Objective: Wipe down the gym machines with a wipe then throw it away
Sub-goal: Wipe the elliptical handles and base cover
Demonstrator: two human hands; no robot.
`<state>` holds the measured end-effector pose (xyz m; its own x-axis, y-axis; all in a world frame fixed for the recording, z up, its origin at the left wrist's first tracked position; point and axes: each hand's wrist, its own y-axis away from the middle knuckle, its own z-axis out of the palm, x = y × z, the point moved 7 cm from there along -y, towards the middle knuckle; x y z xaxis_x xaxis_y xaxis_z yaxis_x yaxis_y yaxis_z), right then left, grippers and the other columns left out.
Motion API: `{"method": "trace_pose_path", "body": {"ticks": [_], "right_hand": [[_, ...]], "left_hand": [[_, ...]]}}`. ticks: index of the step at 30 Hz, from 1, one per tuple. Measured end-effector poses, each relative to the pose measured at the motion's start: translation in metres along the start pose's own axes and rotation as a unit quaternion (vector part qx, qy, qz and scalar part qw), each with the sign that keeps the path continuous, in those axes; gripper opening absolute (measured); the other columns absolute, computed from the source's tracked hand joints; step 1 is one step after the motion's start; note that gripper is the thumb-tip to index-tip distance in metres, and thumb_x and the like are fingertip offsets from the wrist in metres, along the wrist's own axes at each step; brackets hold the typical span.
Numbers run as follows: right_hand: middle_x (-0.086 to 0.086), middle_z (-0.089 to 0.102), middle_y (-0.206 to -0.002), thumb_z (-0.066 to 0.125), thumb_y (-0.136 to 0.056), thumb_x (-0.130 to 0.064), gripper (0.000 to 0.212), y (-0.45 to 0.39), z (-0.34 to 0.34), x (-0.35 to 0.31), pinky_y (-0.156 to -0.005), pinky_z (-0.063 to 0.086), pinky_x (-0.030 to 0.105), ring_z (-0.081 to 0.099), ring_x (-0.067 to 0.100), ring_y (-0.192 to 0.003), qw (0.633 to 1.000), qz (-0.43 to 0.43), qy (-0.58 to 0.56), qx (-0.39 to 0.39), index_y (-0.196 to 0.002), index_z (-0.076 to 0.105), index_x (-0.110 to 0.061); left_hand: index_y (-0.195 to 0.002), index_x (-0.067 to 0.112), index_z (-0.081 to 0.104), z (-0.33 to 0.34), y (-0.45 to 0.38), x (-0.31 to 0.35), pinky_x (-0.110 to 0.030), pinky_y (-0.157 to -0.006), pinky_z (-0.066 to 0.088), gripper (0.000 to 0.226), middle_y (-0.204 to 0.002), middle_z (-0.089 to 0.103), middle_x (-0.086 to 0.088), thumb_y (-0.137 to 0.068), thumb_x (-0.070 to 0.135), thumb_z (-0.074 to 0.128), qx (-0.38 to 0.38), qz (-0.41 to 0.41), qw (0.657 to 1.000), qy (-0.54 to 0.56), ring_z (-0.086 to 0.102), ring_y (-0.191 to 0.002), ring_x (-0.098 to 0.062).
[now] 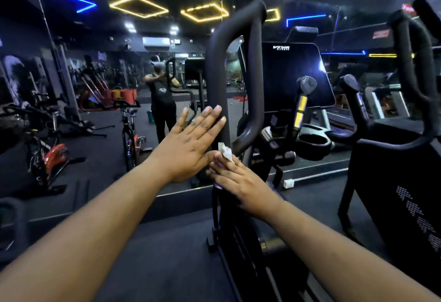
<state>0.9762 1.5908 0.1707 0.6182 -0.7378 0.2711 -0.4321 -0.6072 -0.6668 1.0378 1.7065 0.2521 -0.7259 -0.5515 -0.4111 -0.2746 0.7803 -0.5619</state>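
I see both arms extended forward toward a black exercise machine (pixel 241 230) that stands at 12 o'clock from my viewpoint.

1. Left hand (pixel 193 144): fingers straight and spread. The fingertips lie against the left side of the machine's looped black handle (pixel 216 67). The hand grips nothing.

2. Right hand (pixel 235 177): positioned at 4 o'clock from the left hand, just beside it, the two touching or nearly so. Its fingers are bent around a small white wipe (pixel 225 152) and press it to the lower part of the handle, where the loop curves back into the upright post. Only a crumpled corner of the wipe shows above the fingers.

3. Console screen (pixel 293 74): dark, at 2 o'clock from the hands, behind the handle. A short grip with a yellow band (pixel 301 108) stands in front of its lower edge.

4. Second machine (pixel 401 182): black, at 3 o'clock, with its own curved handle rising beside it.

5. Mirror wall (pixel 119 63): covers the area from 9 to 12 o'clock. It reflects the person, spin bikes (pixel 130 132) and yellow and blue ceiling lights.

6. Floor (pixel 155 242): dark matting under the machine.
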Motion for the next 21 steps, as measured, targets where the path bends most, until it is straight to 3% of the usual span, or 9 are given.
{"method": "trace_pose_path", "body": {"ticks": [3,6,8,11,15,21], "right_hand": [[0.017,0.045,-0.153,0.031,-0.110,-0.013,0.041,0.013,-0.021,0.003,-0.119,0.030,0.056,0.033,0.032,-0.149,1.000,-0.021,0.002,0.000,-0.143,0.051,0.001],[0.021,0.042,-0.152,0.038,-0.101,0.007,0.042,-0.002,-0.071,0.038,-0.117,0.033,0.058,0.033,0.035,-0.148,0.982,0.102,-0.027,0.157,-0.142,0.047,0.007],[0.020,0.040,-0.154,0.040,-0.090,0.018,0.054,-0.029,-0.084,0.045,-0.122,0.027,0.052,0.031,0.036,-0.149,0.971,0.137,-0.034,0.192,-0.143,0.046,0.008],[0.019,0.036,-0.157,0.043,-0.096,0.004,0.049,-0.054,-0.050,0.035,-0.123,0.026,0.049,0.026,0.038,-0.150,0.988,0.098,-0.017,0.119,-0.145,0.047,0.004],[0.020,0.041,-0.155,0.059,-0.096,0.004,0.049,-0.017,-0.006,0.015,-0.122,0.025,0.054,0.029,0.038,-0.149,0.991,0.071,0.018,0.109,-0.144,0.050,0.003],[0.014,0.036,-0.159,0.045,-0.101,-0.004,0.047,0.056,0.031,-0.017,-0.124,0.021,0.045,0.019,0.029,-0.154,1.000,0.011,0.006,-0.007,-0.148,0.046,-0.001]], "left_hand": [[-0.163,0.020,0.001,0.009,0.003,0.007,-0.056,-0.125,-0.002,0.065,-0.171,-0.008,-0.002,-0.107,0.050,0.017,0.011,-0.014,1.000,0.008,-0.008,-0.157,-0.017],[-0.163,0.018,0.002,0.007,0.001,0.009,-0.060,-0.125,0.004,0.061,-0.171,-0.002,-0.001,-0.109,0.037,0.022,0.043,-0.014,0.998,0.033,-0.003,-0.158,-0.017],[-0.163,0.014,0.009,-0.003,-0.001,0.003,-0.062,-0.124,0.007,0.060,-0.171,0.004,-0.003,-0.108,0.025,0.028,0.088,-0.016,0.994,0.057,0.004,-0.158,-0.018],[-0.163,0.011,0.016,-0.018,-0.011,-0.015,-0.062,-0.124,0.007,0.062,-0.171,0.008,-0.005,-0.105,0.018,0.036,0.117,-0.055,0.988,0.085,0.006,-0.158,-0.018],[-0.164,0.017,0.004,-0.003,-0.012,-0.013,-0.059,-0.125,0.002,0.066,-0.171,-0.006,-0.002,-0.105,0.034,0.028,0.033,-0.051,0.997,0.054,-0.006,-0.157,-0.014],[-0.162,0.022,-0.008,0.011,0.003,-0.007,-0.059,-0.125,-0.002,0.067,-0.170,-0.018,0.001,-0.105,0.042,0.020,-0.007,-0.072,0.996,0.048,-0.014,-0.156,-0.013]]}}
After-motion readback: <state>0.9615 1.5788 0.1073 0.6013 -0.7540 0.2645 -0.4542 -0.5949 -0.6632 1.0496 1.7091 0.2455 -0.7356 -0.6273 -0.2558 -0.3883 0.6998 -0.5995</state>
